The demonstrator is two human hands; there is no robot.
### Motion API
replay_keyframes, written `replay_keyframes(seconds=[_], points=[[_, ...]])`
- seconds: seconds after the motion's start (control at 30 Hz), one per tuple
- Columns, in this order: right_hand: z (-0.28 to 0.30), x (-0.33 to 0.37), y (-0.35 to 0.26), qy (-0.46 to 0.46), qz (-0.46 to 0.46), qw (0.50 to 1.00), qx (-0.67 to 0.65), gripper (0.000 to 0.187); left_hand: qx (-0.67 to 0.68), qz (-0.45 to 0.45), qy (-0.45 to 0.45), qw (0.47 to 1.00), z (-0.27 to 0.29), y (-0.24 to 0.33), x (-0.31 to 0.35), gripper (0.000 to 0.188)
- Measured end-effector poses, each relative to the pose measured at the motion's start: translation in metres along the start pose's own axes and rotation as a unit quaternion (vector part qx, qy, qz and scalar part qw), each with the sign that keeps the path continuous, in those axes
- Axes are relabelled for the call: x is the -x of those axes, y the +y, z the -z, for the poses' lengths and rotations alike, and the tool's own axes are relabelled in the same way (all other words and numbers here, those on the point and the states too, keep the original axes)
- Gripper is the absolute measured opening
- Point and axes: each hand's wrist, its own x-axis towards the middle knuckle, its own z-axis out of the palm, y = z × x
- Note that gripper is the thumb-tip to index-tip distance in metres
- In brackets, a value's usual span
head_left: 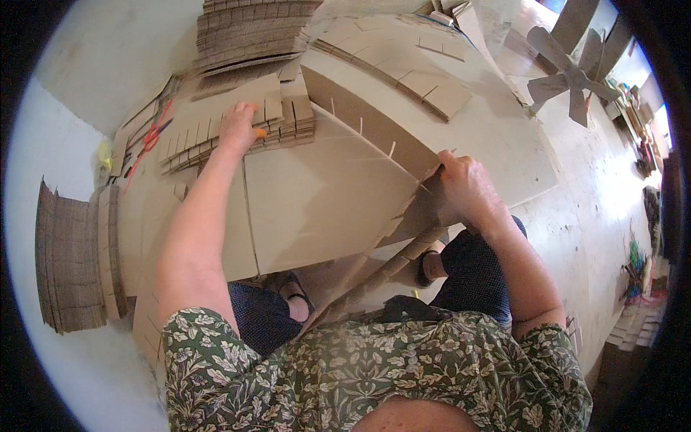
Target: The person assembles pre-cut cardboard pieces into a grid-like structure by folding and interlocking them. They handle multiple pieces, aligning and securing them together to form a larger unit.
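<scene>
My left hand (236,129) reaches to a pile of slotted cardboard strips (295,115) on the table. Its fingers lie over the top strip (209,108) and the thumb is at the slotted edge, closed on it; orange covers show on the thumb and a fingertip. My right hand (468,189) grips the end of a slotted brown cardboard strip (419,209), its fingers partly hidden. Beyond it, a long brown strip with pale slots (367,133) stretches across the table. Another slotted piece (392,266) slants down toward my lap, how it joins the held one cannot be seen.
A tall cardboard stack (252,36) stands at the back, another stack (68,259) at far left. Red-handled scissors (151,137) lie left of the pile. More slotted strips (396,79) rest on the table's far side. A fan (574,75) is at the upper right.
</scene>
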Motion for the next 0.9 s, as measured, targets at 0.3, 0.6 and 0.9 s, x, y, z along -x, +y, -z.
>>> replay_keyframes(seconds=[0.3, 0.6, 0.9], points=[[-0.004, 0.006, 0.013, 0.042, 0.013, 0.998, -0.040, 0.011, 0.079, -0.049, 0.093, 0.991, -0.001, 0.015, -0.012, 0.021], [0.019, 0.014, 0.000, 0.146, 0.065, 0.975, -0.153, 0.019, 0.377, 0.034, -0.064, 0.923, -0.006, 0.076, -0.077, 0.015], [0.010, 0.001, 0.010, 0.078, -0.017, 0.992, -0.093, 0.016, 0.480, -0.005, -0.240, 0.844, 0.012, 0.200, -0.030, 0.017]])
